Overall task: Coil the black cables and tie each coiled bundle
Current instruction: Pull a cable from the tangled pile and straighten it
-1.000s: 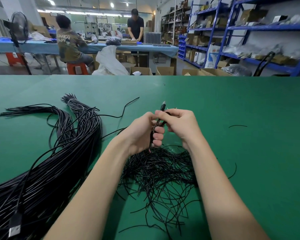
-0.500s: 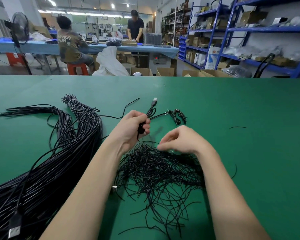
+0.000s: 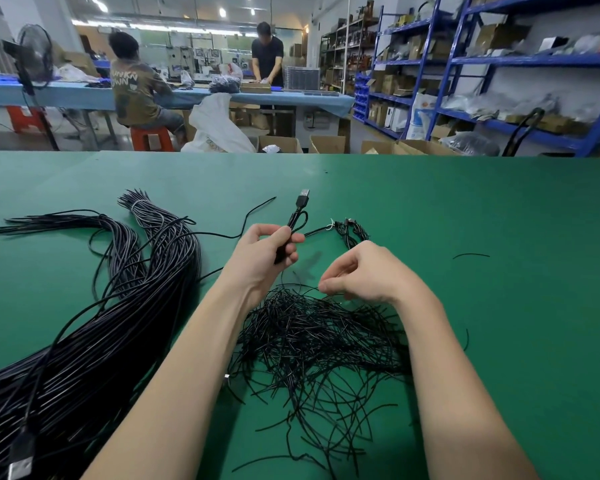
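Note:
My left hand (image 3: 264, 258) grips a folded black cable (image 3: 293, 223) upright, its USB plug (image 3: 303, 197) pointing up above the fist. My right hand (image 3: 361, 275) hovers low over a loose pile of thin black twist ties (image 3: 319, 344), its thumb and forefinger pinching at one tie at the pile's top edge. A small tied coil (image 3: 352, 230) lies just beyond the hands. A thick bundle of long black cables (image 3: 94, 341) stretches along the left of the green table (image 3: 499, 306).
A stray tie (image 3: 471, 255) lies to the right on the green surface. Another USB plug (image 3: 21, 455) sits at the bottom left on the bundle. Beyond the table's far edge are cardboard boxes, blue shelves and two people at a blue bench.
My hands have separated: the right one left the cable and dropped to the tie pile. The left hand raised the folded cable, plug up. The tied coil now lies on the table.

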A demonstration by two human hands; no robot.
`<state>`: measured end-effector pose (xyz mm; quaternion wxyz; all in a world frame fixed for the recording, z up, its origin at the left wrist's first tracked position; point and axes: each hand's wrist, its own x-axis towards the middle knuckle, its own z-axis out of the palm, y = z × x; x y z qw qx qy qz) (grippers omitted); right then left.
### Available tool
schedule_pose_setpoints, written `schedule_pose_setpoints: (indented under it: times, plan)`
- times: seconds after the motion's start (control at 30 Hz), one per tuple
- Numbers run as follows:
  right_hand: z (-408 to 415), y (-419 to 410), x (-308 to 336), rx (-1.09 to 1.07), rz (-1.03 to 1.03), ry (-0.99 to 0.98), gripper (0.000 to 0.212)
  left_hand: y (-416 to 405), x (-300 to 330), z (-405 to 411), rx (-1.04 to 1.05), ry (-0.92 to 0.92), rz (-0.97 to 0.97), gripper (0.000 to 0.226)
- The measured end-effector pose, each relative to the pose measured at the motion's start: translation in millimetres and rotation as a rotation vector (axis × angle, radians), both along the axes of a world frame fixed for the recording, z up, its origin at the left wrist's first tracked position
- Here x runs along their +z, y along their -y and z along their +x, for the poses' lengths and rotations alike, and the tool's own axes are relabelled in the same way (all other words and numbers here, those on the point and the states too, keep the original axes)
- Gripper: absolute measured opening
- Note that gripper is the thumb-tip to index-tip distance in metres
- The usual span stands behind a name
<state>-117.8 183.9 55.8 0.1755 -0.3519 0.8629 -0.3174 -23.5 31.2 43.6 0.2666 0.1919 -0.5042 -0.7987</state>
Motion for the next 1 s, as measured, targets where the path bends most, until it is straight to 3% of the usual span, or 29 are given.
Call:
schedule_pose_setpoints:
  times: [0.1,0.2,0.27,0.5,0.73,0.9,1.0]
  plan:
    - [-4,-5,3,-0.098,-0.181,-0.013,0.008,0,-2,0,-0.004,-0.006,-0.01,0.008]
    - [-3,-5,11,-0.173,-0.636,0.235,0.005,-3,-3,-1,0.017,-0.016,-0.103,0.011]
    - [2,-1,15,-0.144,-0.741,0.331,0.002,-5,-2,-2,0.036,-0.029,-0.165,0.011]
    - [9,3,12,-0.02,-0.651,0.288,0.008,-6,-1,-1,0.066,-0.061,-0.217,0.01]
    - [2,-12,13,-0.056,-0.852,0.542,0.014,-7,0,1,0.103,-0.097,-0.173,0.009]
    - [9,3,10,-0.098,-0.721,0.38,0.009,-14,0,-2,0.056,-0.109,-0.256,0.008]
    - [13,14,9,-0.185,-0.738,0.384,0.01,-15,0,-1,0.045,-0.105,-0.29,0.007]
